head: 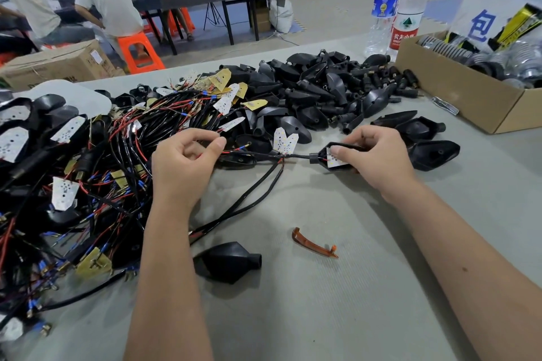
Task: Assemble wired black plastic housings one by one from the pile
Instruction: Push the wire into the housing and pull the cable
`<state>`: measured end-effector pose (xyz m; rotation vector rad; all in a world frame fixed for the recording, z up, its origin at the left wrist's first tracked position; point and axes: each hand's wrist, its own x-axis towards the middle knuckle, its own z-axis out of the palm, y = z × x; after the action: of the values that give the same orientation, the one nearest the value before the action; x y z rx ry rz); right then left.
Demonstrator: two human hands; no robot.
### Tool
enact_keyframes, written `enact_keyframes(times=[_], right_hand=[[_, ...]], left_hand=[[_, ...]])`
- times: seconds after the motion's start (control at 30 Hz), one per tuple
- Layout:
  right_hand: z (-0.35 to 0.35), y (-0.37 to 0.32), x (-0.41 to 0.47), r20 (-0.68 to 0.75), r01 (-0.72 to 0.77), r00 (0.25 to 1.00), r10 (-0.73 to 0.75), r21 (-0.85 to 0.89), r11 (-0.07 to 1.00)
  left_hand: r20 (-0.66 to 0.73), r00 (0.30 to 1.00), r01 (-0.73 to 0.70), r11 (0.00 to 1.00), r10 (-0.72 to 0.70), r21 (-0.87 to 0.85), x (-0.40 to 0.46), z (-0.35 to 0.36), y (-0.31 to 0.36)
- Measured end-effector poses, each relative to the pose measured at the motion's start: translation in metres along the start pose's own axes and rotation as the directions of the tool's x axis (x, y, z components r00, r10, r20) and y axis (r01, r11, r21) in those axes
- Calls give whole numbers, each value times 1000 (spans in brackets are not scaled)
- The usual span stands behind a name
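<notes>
While gripped, the black housing (337, 159) shows a white board.

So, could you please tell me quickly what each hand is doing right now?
Left hand: pinches the thin red and black wires.
Right hand: grips the black plastic housing with its white board.

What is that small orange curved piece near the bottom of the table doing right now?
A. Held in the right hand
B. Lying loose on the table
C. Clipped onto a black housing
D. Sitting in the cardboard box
B: the orange curved piece lies alone on the table, clear of both hands.
</notes>
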<state>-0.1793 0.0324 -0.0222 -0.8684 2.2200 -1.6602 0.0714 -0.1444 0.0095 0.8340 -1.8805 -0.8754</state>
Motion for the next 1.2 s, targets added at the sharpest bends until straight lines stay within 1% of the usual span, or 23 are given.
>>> enact_keyframes(times=[0.1, 0.17, 0.23, 0.27, 0.33, 0.4, 0.47, 0.53, 0.57, 0.67, 0.73, 0.77, 0.8, 0.83, 0.87, 0.9, 0.93, 0.97, 1.0, 1.03, 1.1, 1.17, 1.2], right_hand=[[-7, 2, 2, -62, 33, 997, -45, -194, 980], [-11, 3, 3, -99, 7, 995, -33, -247, 969], [-14, 5, 4, -141, -33, 990, -2, -249, 968], [-16, 4, 4, -140, -41, 990, 6, -250, 967], [-18, 2, 3, -91, -28, 996, 2, -280, 960], [-20, -4, 1, -6, -9, 1000, 8, -326, 945], [-21, -11, -1, 89, 6, 995, 32, -395, 919], [-23, -19, -3, 206, 50, 977, 60, -489, 871], [-24, -22, -5, 277, 78, 957, 85, -531, 844], [-27, -32, -11, 476, 116, 850, 228, -591, 798], [-30, -40, -12, 527, 102, 787, 321, -624, 775], [-30, -44, -11, 523, 104, 787, 328, -635, 765], [-28, -47, -6, 496, 119, 820, 285, -635, 764], [-25, -49, 2, 430, 133, 881, 197, -626, 769], [-21, -48, 12, 314, 137, 946, 82, -616, 776], [-16, -48, 22, 168, 140, 985, -45, -618, 773], [-10, -47, 31, 56, 155, 986, -156, -653, 741], [-4, -45, 40, 17, 178, 972, -234, -704, 688], [3, -42, 50, 44, 203, 964, -260, -756, 622], [9, -39, 58, 110, 232, 963, -246, -798, 556], [18, -36, 72, 202, 273, 959, -198, -843, 464], [28, -34, 82, 242, 289, 956, -163, -866, 409], [31, -32, 86, 239, 281, 959, -153, -871, 402]], left_hand=[[98, 989, 106, 994, -108, 24, 0, -14, 2], [182, 963, 182, 978, -197, 99, 4, -31, 3], [169, 961, 185, 961, -221, 206, 9, -47, 3], [138, 968, 181, 964, -210, 195, 11, -52, 4], [62, 979, 194, 981, -194, 16, 12, -53, 10], [-37, 972, 219, 947, -234, -234, 14, -43, 17], [-64, 939, 261, 821, -338, -508, 16, -26, 24], [-1, 907, 299, 644, -421, -704, 17, -4, 29], [38, 896, 323, 592, -442, -739, 15, 8, 31], [111, 869, 405, 564, -483, -719, 10, 40, 29], [148, 854, 441, 545, -498, -713, 9, 53, 29], [153, 857, 444, 553, -493, -705, 9, 56, 29], [147, 866, 436, 579, -478, -689, 9, 59, 28], [136, 882, 418, 617, -450, -667, 9, 60, 27], [122, 902, 390, 663, -413, -639, 8, 60, 26], [104, 920, 359, 709, -377, -607, 7, 61, 25], [83, 933, 331, 746, -350, -578, 6, 61, 24], [66, 940, 313, 766, -335, -562, 5, 63, 23], [52, 941, 305, 770, -335, -560, 5, 65, 23], [39, 937, 307, 765, -347, -567, 4, 67, 23], [2, 917, 321, 736, -398, -596, 4, 72, 22], [-52, 893, 312, 698, -447, -644, 4, 73, 23], [-75, 886, 297, 685, -458, -665, 4, 73, 24]])
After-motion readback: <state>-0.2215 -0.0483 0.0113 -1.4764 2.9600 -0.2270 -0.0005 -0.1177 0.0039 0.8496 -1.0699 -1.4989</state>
